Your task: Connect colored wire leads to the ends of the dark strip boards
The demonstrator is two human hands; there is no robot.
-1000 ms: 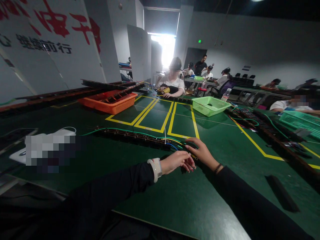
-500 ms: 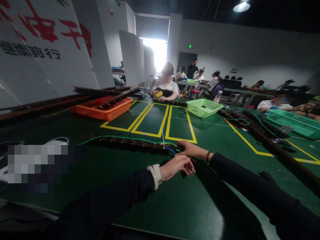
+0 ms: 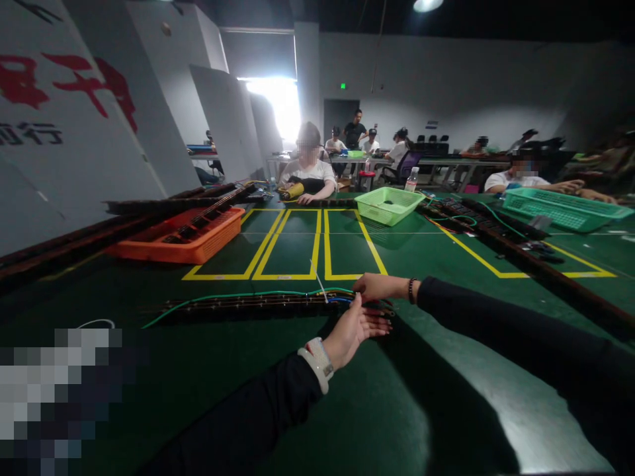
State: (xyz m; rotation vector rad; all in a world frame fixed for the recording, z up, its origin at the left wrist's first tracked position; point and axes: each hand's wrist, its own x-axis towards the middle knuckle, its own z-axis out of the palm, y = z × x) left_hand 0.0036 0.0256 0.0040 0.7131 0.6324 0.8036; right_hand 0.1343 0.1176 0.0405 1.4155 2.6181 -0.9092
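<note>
The left hand (image 3: pixel 353 332) is being held spread-fingered beside wires (image 3: pixel 339 300) being touched by the right hand (image 3: pixel 381 287), its grip unclear. At nine o'clock, a dark strip (image 3: pixel 248 303) is being borne by the desk (image 3: pixel 367 403); at ten, an orange basket (image 3: pixel 218 239).

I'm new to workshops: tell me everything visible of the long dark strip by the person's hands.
The long dark strip lies flat on the green table, narrow, with thin lengthwise lines and small pale marks along it; its material is unclear. A green wire runs along it, trailing off leftward. Near its right end, a white tie sticks up beside a blue wire. The left hand and right hand partly hide that end; exact contact is unclear.
</note>
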